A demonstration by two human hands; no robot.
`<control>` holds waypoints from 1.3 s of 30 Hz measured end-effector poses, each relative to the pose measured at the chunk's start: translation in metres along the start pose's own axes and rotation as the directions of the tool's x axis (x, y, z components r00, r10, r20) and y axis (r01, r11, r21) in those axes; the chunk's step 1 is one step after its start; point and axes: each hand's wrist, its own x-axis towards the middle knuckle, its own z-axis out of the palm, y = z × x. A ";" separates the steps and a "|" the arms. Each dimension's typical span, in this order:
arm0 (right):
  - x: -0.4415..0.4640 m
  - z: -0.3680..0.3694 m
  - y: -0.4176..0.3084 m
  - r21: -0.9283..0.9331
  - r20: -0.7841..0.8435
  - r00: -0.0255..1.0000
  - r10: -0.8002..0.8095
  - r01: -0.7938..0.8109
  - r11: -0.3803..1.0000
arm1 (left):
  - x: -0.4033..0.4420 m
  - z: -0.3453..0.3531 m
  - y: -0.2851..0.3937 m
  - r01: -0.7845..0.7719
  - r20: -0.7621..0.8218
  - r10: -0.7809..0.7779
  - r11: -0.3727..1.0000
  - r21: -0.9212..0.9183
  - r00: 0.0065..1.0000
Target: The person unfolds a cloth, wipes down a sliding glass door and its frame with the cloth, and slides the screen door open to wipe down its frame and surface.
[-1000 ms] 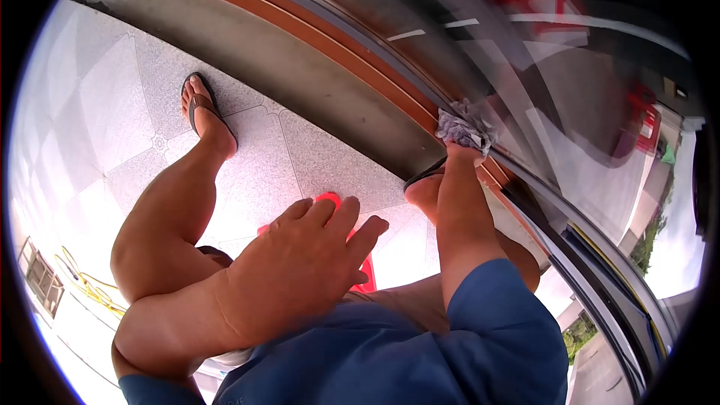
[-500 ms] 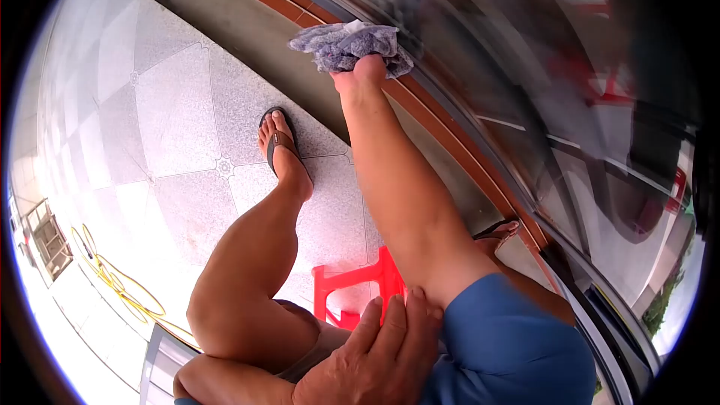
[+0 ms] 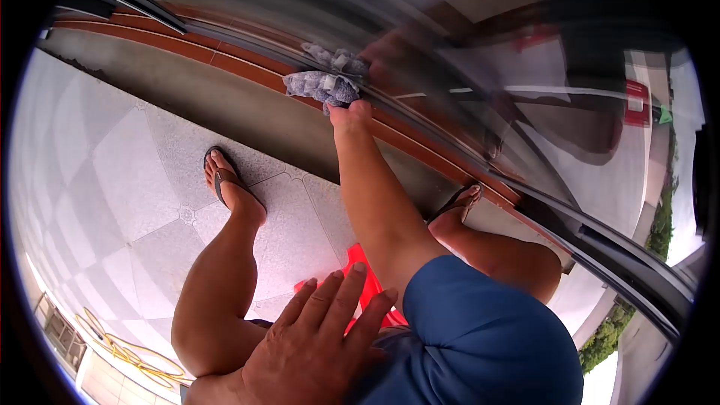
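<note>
My right hand (image 3: 349, 114) reaches out with its fingers wrapped into a crumpled grey-purple cloth (image 3: 319, 88). The cloth lies against the lower frame of a dark glass door (image 3: 480, 112), just above a reddish-brown tiled strip, and its reflection shows in the pane. Most of the right fingers are hidden by the cloth. My left hand (image 3: 311, 341) is low in the view near my body, palm down, fingers stretched and a little apart, holding nothing. Beyond its fingertips, a red plastic stool (image 3: 358, 255) shows in part.
A tiled floor (image 3: 150, 202) ends at an edge beside a grey concrete strip (image 3: 180, 97) along the door. My sandalled feet stand on either side of my right arm. A yellow hose (image 3: 124, 349) lies coiled at lower left.
The view has turned, so the door frame runs flatter across it. My right hand and the cloth appear lower and farther left. My left hand's fingers have lifted and spread slightly.
</note>
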 end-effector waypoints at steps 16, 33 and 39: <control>-0.254 -0.080 -0.523 -0.872 -0.397 0.079 -0.914 0.277 0.403 | 0.084 0.033 -0.020 -0.028 -0.028 0.030 0.998 0.055 0.999; -0.281 -0.032 -0.118 -0.973 0.163 0.975 -0.148 0.185 0.142 | 0.016 0.076 0.015 -0.131 0.201 0.097 0.978 0.163 0.975; -0.184 0.076 0.109 -0.183 0.706 0.583 0.403 0.699 -0.691 | -0.039 0.065 -0.014 -0.275 0.098 0.272 0.961 0.015 0.957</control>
